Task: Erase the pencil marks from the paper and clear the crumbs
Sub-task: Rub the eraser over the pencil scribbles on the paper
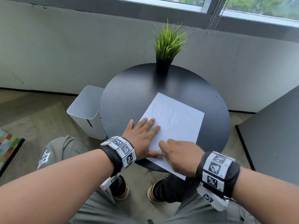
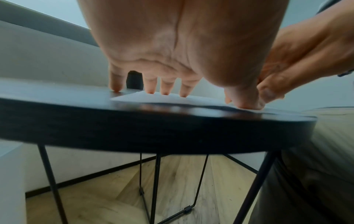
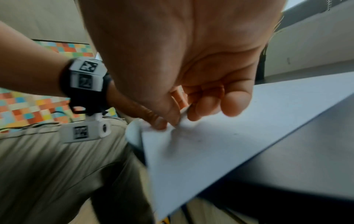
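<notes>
Pinched between right hand (image 1: 179, 156) thumb and curled fingers, a small white eraser (image 3: 184, 112) rubs the near corner of the paper (image 1: 175, 125), which overhangs the round desk (image 1: 129, 94). Left hand (image 1: 142, 135), fingers flat, pins the sheet steady. Blur hides most of the eraser; crumbs are indistinct.

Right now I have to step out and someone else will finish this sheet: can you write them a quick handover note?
Left hand: open, fingers spread flat, pressing the paper onto the round black table.
Right hand: fingers curled at the paper's near left corner, pinching something small and pale, probably an eraser; it is too blurred to be sure.
Paper: lies askew, near corner overhanging the table edge.
Done: little; the area by the right hand looks fainter.
Left: the pencil marks across the upper half, then clearing crumbs.
</notes>
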